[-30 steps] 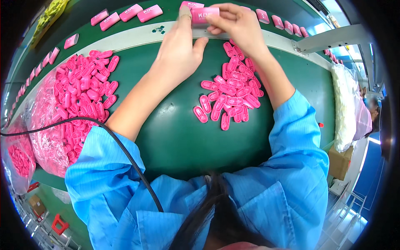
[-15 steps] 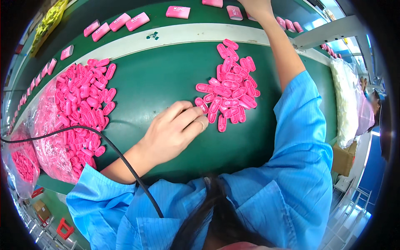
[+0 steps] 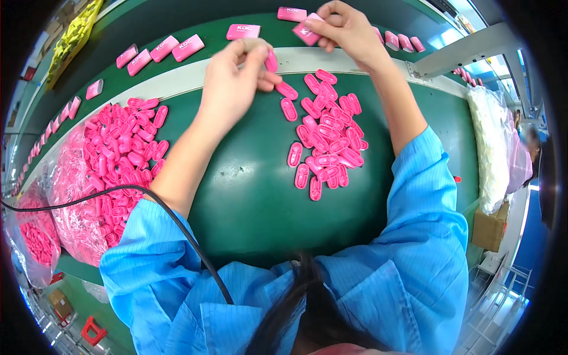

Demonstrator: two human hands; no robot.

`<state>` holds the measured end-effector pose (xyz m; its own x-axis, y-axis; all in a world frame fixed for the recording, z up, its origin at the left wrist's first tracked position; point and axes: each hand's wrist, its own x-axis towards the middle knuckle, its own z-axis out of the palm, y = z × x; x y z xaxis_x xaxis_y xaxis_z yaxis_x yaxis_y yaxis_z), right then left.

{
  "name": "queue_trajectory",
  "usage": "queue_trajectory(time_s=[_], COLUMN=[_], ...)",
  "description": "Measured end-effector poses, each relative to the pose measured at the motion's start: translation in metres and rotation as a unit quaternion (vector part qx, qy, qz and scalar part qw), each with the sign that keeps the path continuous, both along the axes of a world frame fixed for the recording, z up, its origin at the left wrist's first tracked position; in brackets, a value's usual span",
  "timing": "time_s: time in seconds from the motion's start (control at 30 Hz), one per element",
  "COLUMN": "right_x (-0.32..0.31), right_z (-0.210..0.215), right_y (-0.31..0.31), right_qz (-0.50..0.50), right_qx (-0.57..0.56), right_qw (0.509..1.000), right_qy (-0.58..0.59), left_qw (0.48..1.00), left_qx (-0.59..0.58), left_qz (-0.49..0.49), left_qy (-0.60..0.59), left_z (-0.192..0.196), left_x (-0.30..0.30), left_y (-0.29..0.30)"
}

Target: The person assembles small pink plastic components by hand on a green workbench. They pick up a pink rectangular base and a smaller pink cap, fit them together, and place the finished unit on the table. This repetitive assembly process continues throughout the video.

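Your green table fills the middle, with a grey strip along its far edge and a belt beyond carrying flat pink cases from 10 to 1 o'clock. At 9 o'clock lies a big heap of pink oval parts spilling from a clear bag; a smaller pile sits at 2 o'clock of centre, just beside your right forearm. A black cable crosses your left sleeve. Your left hand, at 12 o'clock, pinches one pink part between thumb and fingertips. Your right hand, at 1 o'clock over the belt's edge, grips a pink case in its fingers, near the left hand's part but apart from it.
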<state>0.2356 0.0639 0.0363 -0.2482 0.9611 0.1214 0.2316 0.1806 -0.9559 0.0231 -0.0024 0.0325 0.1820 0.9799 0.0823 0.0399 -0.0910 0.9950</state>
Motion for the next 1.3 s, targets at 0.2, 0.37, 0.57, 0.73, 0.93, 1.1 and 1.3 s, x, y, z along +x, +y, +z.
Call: queue_trajectory(time_s=[0.2, 0.37, 0.57, 0.73, 0.93, 1.1, 1.3], right_x=[-0.038, -0.036, -0.044, -0.045, -0.042, -0.04, -0.038], right_z=[-0.005, -0.011, -0.022, -0.018, -0.021, -0.019, -0.018], right_y=[-0.037, -0.035, -0.041, -0.042, -0.043, -0.043, -0.04], right_qz=[0.037, 0.012, 0.032, 0.028, 0.03, 0.041, 0.04], right_qx=[-0.059, -0.032, -0.056, -0.05, 0.031, 0.037, 0.021], right_qw=[0.989, 0.991, 0.989, 0.984, 0.991, 0.991, 0.992], right_qy=[0.133, 0.127, 0.136, 0.168, 0.125, 0.124, 0.122], left_qw=[0.998, 0.999, 0.994, 0.996, 0.994, 0.967, 0.992], left_qx=[-0.02, 0.003, 0.003, 0.028, 0.089, 0.18, 0.11], left_qz=[-0.001, 0.047, 0.035, 0.011, 0.021, 0.039, 0.018], left_qy=[-0.063, -0.022, -0.103, -0.081, 0.061, 0.174, 0.064], left_z=[-0.013, -0.014, -0.019, -0.018, -0.021, -0.012, -0.013], left_x=[-0.004, -0.006, 0.002, 0.003, -0.003, -0.004, -0.008], left_y=[0.015, 0.016, 0.009, 0.007, 0.007, 0.004, 0.01])
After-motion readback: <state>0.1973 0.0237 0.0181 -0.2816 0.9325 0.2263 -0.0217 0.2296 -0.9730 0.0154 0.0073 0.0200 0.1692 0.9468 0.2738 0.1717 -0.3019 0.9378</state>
